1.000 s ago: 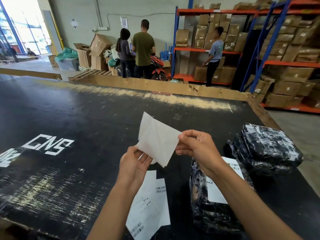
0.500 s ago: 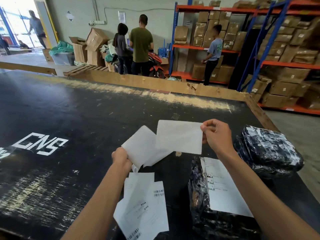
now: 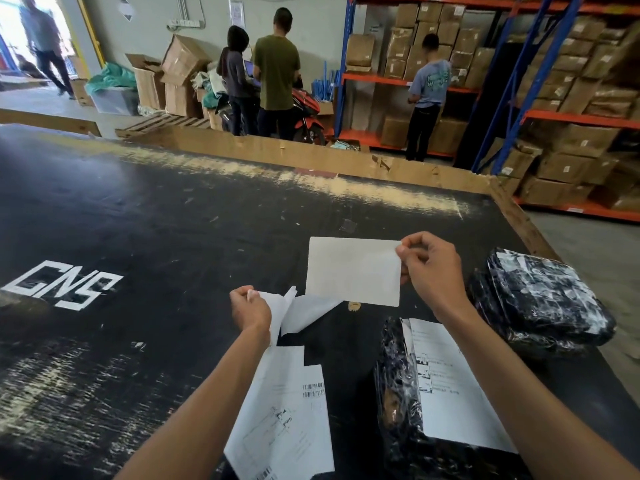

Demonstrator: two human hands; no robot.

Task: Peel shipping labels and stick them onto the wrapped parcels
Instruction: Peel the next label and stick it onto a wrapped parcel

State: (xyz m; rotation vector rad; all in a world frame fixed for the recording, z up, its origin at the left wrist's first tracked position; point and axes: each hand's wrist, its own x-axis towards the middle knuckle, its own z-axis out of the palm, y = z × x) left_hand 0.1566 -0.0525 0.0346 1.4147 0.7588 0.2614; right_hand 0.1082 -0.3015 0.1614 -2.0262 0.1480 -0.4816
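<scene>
My right hand [image 3: 431,270] pinches the upper right corner of a peeled white label [image 3: 353,271], held flat above the black table. My left hand [image 3: 250,308] grips the crumpled white backing sheet [image 3: 298,313], which hangs limp just left of and below the label. Printed shipping labels [image 3: 287,414] lie in a loose stack under my left forearm. A black wrapped parcel [image 3: 398,410] with a label stuck on top [image 3: 450,386] lies under my right forearm. A second black wrapped parcel [image 3: 540,299] sits to the right.
The black table [image 3: 138,220] has white lettering [image 3: 65,287] at left and a raised wooden rim [image 3: 346,161] at the back and right. Beyond stand three people [image 3: 277,71], cardboard boxes and orange-blue shelving [image 3: 554,116]. Another person [image 3: 48,43] walks at the far left doorway.
The label has come fully off its backing. My right hand carried it to the right and up, while my left hand drew the backing down and left, where it now droops crumpled.
</scene>
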